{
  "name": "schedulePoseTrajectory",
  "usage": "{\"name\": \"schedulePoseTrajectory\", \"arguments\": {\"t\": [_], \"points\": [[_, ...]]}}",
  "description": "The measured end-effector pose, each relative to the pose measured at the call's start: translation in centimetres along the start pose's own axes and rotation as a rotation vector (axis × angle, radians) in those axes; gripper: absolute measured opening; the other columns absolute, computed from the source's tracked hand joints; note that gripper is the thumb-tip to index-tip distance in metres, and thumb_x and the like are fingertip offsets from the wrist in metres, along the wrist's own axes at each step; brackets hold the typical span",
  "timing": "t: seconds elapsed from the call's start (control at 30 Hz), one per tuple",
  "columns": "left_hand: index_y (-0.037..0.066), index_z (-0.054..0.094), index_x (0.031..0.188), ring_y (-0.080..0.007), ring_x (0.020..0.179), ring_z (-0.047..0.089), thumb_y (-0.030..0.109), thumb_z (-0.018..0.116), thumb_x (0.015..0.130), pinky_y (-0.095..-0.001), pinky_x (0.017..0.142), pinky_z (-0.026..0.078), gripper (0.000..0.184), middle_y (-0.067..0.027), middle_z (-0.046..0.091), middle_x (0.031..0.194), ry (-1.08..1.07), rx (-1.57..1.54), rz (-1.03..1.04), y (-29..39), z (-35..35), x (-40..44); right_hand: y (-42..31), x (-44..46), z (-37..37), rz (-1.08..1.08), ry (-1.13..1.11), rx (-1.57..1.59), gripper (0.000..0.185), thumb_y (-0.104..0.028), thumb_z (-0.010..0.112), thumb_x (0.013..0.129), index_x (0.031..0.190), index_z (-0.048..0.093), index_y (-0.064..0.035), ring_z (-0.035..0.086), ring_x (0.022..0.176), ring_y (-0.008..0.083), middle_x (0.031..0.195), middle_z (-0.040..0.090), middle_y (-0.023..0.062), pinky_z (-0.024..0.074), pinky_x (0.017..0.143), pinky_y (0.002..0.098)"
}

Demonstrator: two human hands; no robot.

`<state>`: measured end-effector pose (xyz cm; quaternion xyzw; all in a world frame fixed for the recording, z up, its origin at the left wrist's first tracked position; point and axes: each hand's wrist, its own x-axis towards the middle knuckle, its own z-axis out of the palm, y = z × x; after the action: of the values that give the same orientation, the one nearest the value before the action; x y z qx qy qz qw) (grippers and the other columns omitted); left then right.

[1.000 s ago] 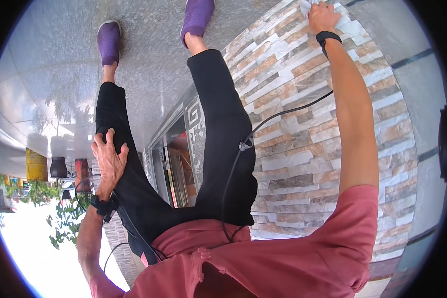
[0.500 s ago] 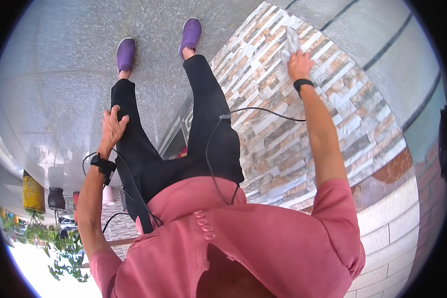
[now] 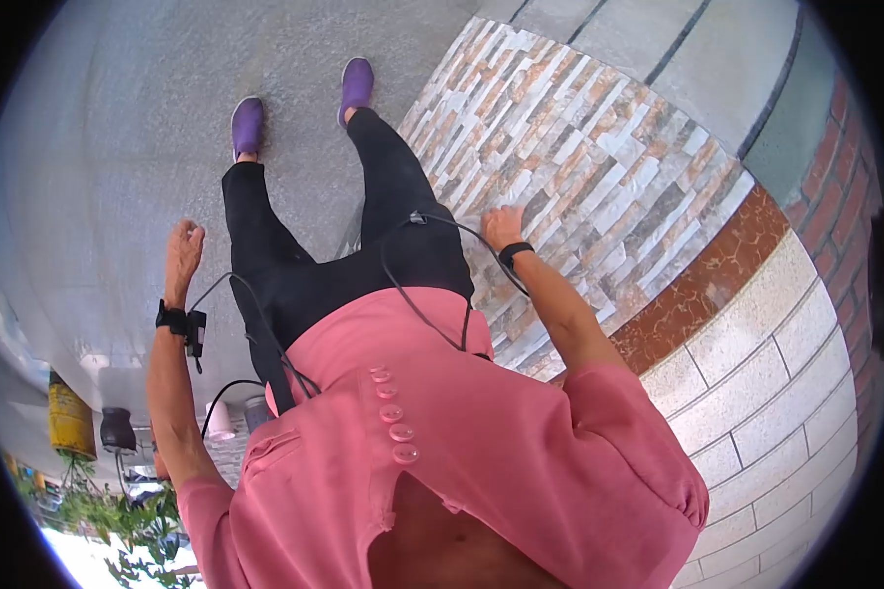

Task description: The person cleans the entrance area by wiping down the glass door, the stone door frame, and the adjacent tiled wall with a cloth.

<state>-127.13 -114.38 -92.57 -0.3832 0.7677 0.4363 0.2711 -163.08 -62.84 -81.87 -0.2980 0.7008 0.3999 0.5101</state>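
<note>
My left hand (image 3: 184,257) is off my leg, in the air left of the black trousers (image 3: 265,221). Its fingers are loosely bent with nothing visible in them. A black band with a small device (image 3: 185,324) is on that wrist. My right hand (image 3: 503,228) is beside my right thigh, in front of the stone-patterned tiled surface (image 3: 580,177). Its fingers are curled closed, and what they hold is hidden; a pale patch shows beside them. A black cable (image 3: 462,228) runs past this hand and over my thigh.
Purple shoes (image 3: 248,128) stand on the grey floor (image 3: 147,128). At lower left are a yellow container (image 3: 71,417), a dark pot (image 3: 118,429) and green plants (image 3: 138,530). A brown tile strip (image 3: 702,285) borders a white block wall (image 3: 756,393).
My right hand has come down from the far part of the tiled surface to beside my thigh; the grey cloth it held no longer shows clearly. My left hand has lifted off my leg, leftward.
</note>
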Motion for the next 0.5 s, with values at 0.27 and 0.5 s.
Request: {"name": "schedulePoseTrajectory", "arguments": {"t": [0.27, 0.5], "points": [[-0.001, 0.058, 0.100, -0.0311, 0.072, 0.060, 0.025, 0.050, 0.089, -0.0399, 0.067, 0.047, 0.030, -0.0206, 0.061, 0.079, -0.112, -0.109, -0.027, 8.0, 2.1, 1.2, 14.6, 5.2, -12.8, 0.181, 0.483, -0.081, 0.020, -0.027, 0.059, 0.080, 0.092, 0.070, -0.0151, 0.056, 0.102, 0.0254, 0.101, 0.065, 0.0070, 0.0379, 0.084, 0.0519], [0.000, 0.058, 0.102, -0.0274, 0.075, 0.060, 0.028, 0.056, 0.088, -0.0386, 0.070, 0.047, 0.031, -0.0185, 0.062, 0.085, -0.070, -0.354, 0.080, 22.5, 0.8, 4.5, 18.8, 9.9, -23.9, 0.259, 0.676, 1.011, 0.032, -0.028, 0.055, 0.089, 0.115, 0.066, -0.0125, 0.065, 0.093, 0.0270, 0.103, 0.069, 0.0102, 0.0491, 0.079, 0.0339]]}}
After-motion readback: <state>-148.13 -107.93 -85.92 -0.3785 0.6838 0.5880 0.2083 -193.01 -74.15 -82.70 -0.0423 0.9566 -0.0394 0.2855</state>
